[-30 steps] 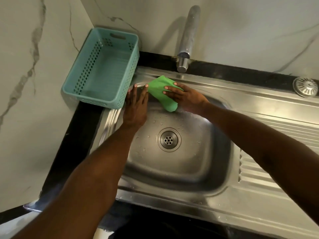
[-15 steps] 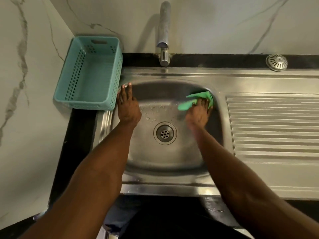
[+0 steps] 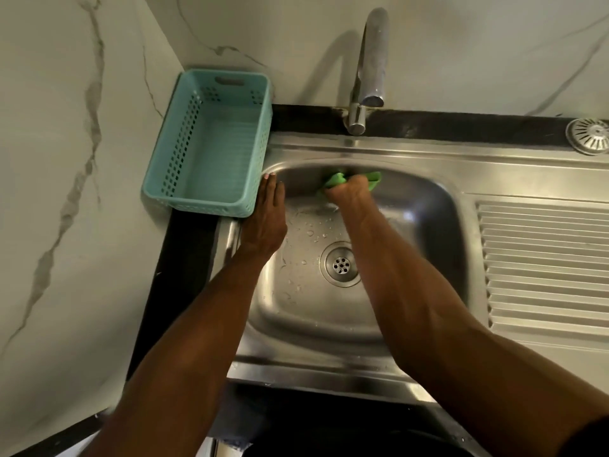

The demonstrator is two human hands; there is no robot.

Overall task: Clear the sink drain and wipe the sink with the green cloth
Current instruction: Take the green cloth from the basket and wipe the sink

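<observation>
- Cloth (image 3: 336, 179), green and bunched, sits against the far inner wall of the sink (image 3: 428, 206), just below the far rim.
- Right hand (image 3: 351, 192) grips the cloth, fingers curled round it, pressing it to that wall; green shows on both sides of the knuckles.
- Left hand (image 3: 265, 219) lies flat with straight fingers on the sink's left rim, fingertips toward the far left corner, holding nothing.
- Drain (image 3: 341, 264) sits in the middle of the basin floor, its holes bare, with water drops on the steel to its left and far side.
- Tap (image 3: 367, 70) rises behind the sink, its spout over the far rim.
- Basket (image 3: 211, 143), teal, stands on the worktop (image 3: 184, 258) at the far left, just beside the left hand.
- Strainer (image 3: 590, 135) lies on the far right ledge, well apart from the drain.
- Ribbed drainboard (image 3: 543, 258) runs to the right of the basin.
</observation>
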